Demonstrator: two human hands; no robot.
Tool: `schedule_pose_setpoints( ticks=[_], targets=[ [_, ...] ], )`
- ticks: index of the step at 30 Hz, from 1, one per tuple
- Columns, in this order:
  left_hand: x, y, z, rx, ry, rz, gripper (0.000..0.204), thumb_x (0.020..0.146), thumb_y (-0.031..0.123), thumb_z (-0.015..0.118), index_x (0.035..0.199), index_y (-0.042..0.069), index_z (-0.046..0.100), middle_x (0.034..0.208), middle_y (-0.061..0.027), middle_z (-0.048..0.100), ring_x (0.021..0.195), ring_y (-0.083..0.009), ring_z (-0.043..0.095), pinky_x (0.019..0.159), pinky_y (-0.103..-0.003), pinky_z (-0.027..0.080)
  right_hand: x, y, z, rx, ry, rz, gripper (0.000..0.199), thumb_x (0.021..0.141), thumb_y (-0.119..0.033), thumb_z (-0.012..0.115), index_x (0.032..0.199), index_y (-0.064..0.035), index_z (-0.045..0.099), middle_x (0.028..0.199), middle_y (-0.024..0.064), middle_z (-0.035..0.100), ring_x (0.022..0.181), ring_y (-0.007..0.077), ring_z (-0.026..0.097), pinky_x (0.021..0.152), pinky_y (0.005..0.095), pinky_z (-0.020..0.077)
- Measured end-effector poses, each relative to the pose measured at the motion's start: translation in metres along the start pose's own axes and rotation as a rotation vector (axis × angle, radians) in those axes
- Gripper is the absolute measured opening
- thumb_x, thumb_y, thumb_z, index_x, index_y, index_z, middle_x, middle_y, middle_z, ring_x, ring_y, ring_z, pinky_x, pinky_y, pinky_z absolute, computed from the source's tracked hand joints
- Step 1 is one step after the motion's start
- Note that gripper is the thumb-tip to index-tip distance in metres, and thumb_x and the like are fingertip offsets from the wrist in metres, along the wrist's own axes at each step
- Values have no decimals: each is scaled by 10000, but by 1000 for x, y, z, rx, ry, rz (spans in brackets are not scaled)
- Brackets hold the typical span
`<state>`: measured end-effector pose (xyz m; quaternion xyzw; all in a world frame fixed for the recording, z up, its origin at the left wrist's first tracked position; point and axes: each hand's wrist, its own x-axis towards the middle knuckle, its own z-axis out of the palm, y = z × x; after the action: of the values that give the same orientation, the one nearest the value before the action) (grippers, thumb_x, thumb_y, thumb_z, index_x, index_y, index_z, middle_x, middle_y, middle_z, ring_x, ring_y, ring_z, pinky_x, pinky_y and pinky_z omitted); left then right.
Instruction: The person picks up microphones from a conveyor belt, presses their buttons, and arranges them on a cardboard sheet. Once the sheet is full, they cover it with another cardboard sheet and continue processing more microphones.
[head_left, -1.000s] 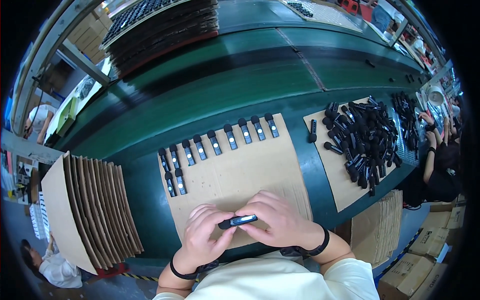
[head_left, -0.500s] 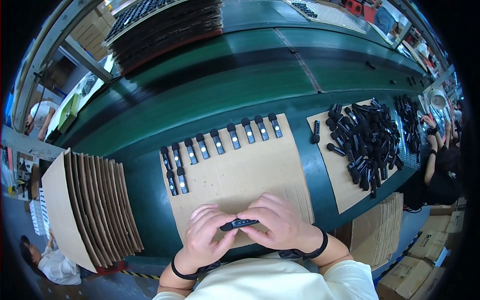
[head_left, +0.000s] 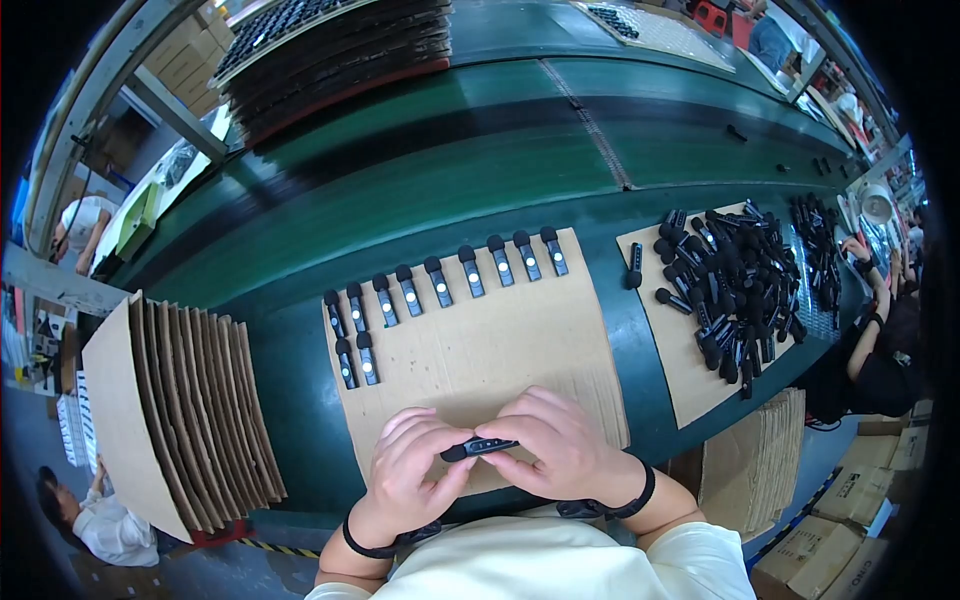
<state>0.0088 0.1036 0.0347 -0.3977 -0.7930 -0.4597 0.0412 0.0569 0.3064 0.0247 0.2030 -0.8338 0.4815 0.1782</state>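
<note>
Between my two hands, close to my body, is a small black clip-on microphone (head_left: 492,444) with a dark foam tip on its left end. My left hand (head_left: 408,470) pinches the foam end, while my right hand (head_left: 552,442) grips the other end between thumb and fingers. Both hands are over the near edge of a cardboard sheet (head_left: 500,350). Along the sheet's far edge lies a row of similar microphones (head_left: 440,284), foam tips pointing away, most showing a bright round spot. Two more microphones (head_left: 368,362) form a second row at the left.
At right, a heap of black microphones (head_left: 735,285) covers another cardboard sheet (head_left: 688,405). Cardboard dividers (head_left: 190,420) stand at left. Beyond runs a green conveyor belt (head_left: 430,150), with stacked trays (head_left: 340,75) at far left. A co-worker's arm (head_left: 870,310) reaches in at right.
The belt's seam has slid slightly left. My hands hold the microphone in the same pose, and the laid-out rows keep their arrangement. The view has shifted a little.
</note>
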Motion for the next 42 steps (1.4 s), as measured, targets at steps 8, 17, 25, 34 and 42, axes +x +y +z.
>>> schedule_pose_setpoints(
  ticks=[8, 17, 25, 34, 42],
  targets=[
    [-3, 1, 0, -4, 4, -9, 283, 752, 62, 770, 1012, 34, 661, 846, -99, 681, 785, -282, 655, 882, -449, 508, -1, -1, 2, 24, -2, 9, 338, 732, -61, 784, 1044, -62, 654, 866, 77, 635, 732, 254, 591, 634, 342, 464],
    [2, 1, -7, -154, -25, -153, 308, 778, 135, 789, 1022, 6, 652, 918, -127, 659, 876, -303, 629, 881, -432, 487, 1, 2, 0, 96, -16, 48, 349, 721, -13, 784, 1037, -51, 642, 871, 80, 640, 744, 255, 589, 647, 343, 458],
    [-5, -7, -4, -195, 9, -122, 291, 800, 150, 772, 1035, 30, 649, 895, -113, 646, 834, -293, 616, 827, -402, 471, 1, 4, 2, 120, -29, 97, 318, 749, -2, 774, 1029, -31, 627, 919, 103, 626, 796, 233, 592, 690, 325, 471],
    [-5, -7, -2, -200, 7, -72, 259, 828, 115, 756, 1032, 0, 645, 953, -126, 660, 874, -289, 617, 865, -395, 491, -3, 5, -1, 205, 10, 138, 310, 751, -18, 777, 1028, -43, 641, 985, 112, 644, 879, 269, 627, 756, 347, 503],
    [-6, -10, -4, -136, -30, -100, 296, 797, 72, 748, 1062, -1, 639, 1014, -135, 647, 910, -290, 617, 826, -377, 491, 12, -8, 0, 198, 0, 26, 292, 758, 23, 746, 1017, 7, 613, 978, 176, 669, 884, 279, 656, 755, 347, 520]
  ],
)
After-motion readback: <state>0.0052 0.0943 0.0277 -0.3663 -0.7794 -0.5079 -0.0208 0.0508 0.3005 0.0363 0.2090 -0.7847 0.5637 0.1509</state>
